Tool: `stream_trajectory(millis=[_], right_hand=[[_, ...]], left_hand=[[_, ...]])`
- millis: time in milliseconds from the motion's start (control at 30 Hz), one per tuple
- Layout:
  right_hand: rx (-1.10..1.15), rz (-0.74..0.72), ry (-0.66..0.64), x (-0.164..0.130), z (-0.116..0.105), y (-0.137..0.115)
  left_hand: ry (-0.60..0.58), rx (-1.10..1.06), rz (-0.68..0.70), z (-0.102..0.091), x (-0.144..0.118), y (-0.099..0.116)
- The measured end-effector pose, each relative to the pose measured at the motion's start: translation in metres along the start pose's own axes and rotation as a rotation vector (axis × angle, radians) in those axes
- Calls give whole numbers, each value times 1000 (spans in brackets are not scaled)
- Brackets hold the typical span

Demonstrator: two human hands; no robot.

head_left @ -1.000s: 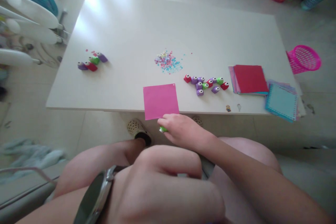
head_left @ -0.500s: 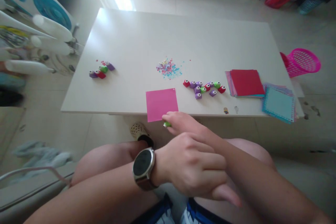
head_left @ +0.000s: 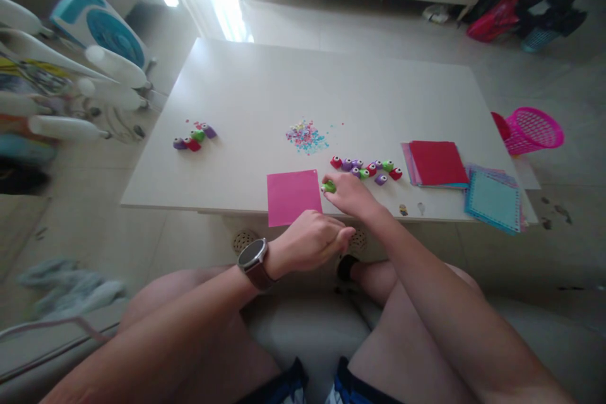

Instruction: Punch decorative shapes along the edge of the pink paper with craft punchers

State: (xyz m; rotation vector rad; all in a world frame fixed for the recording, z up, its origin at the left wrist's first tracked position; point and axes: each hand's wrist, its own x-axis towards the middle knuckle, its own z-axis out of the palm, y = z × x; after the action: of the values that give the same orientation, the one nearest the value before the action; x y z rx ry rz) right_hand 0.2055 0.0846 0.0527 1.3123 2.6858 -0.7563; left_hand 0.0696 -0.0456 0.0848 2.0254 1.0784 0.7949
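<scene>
Punch point(head_left: 329, 187), green: pinched in my right hand point(head_left: 349, 194), just right of pink sheet point(head_left: 292, 194), near other punches point(head_left: 380, 180) | Left hand point(head_left: 313, 237): curled, contents I cannot tell | Step, judged: setting punch down; next calls for loosening my pinch.

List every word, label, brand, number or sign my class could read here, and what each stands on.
There are none that can be read.
Wristwatch: dial too blurred to read.
Green punch in the right hand: too small to make out any lettering.
Pink sheet: no writing visible.
Blue-edged sheet: any print too small to read.
</scene>
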Motion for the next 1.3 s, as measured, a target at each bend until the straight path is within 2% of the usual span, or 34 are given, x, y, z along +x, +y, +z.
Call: stream_trajectory(millis=[133, 267, 433, 567, 733, 1033, 1300], right_hand=[[38, 8, 75, 10, -1, 11], [67, 5, 110, 12, -1, 16], [47, 16, 55, 10, 1, 23], [8, 15, -10, 10, 3, 27], [-8, 14, -63, 11, 3, 28], [-6, 6, -89, 10, 3, 28], [-1, 3, -80, 11, 8, 28]], left_hand=[[-20, 80, -241, -18, 7, -23], [-31, 217, -342, -25, 14, -42], [10, 382, -476, -27, 14, -64], [102, 393, -599, -31, 10, -84], [171, 399, -657, -31, 4, -104], [80, 445, -661, -25, 3, -112], [-8, 462, -788, -20, -1, -128]])
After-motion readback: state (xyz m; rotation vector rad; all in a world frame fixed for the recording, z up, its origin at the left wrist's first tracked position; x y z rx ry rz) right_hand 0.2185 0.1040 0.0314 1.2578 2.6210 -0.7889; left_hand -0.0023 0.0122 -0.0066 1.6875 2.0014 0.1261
